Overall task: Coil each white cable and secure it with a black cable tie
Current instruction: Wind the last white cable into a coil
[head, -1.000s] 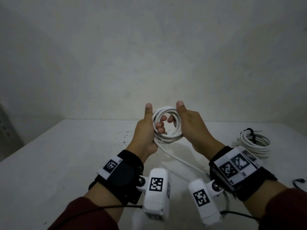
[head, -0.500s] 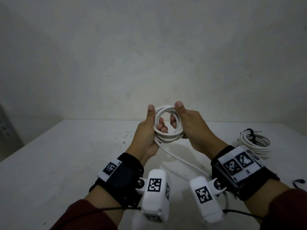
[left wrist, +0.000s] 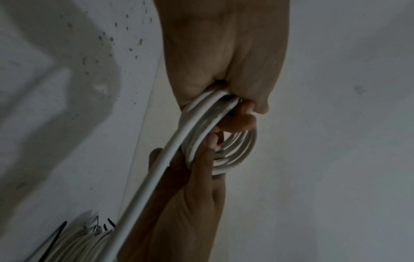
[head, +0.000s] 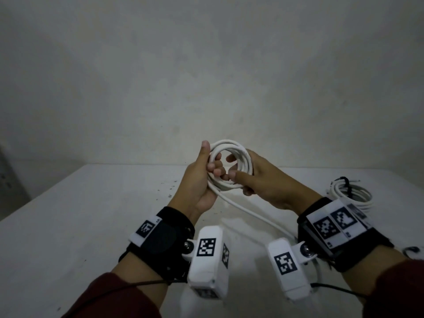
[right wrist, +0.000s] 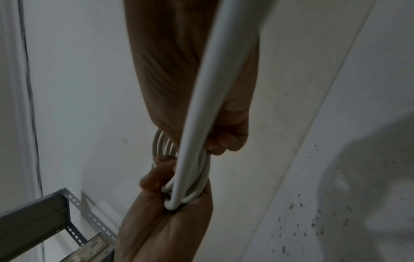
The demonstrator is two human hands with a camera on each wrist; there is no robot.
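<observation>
I hold a white cable coil [head: 238, 154] upright above the table, between both hands. My left hand [head: 202, 180] grips its left side, thumb up along the loops and fingers curled through the ring. My right hand [head: 259, 180] grips the right side, thumb laid across the bottom of the loops. A loose tail of the cable [head: 254, 214] runs from the coil down toward my right wrist. In the left wrist view the coil [left wrist: 226, 141] sits between both hands; in the right wrist view the tail [right wrist: 210, 92] crosses my palm.
A second white coil [head: 351, 196], bound with a black cable tie [head: 346, 187], lies on the white table [head: 91, 214] at the right. A small black tie [head: 413, 250] lies at the right edge. A metal shelf frame [right wrist: 33, 218] stands off to the left.
My right thumb has come off the top of the coil and now lies across its lower part. The coil stays held in about the same place.
</observation>
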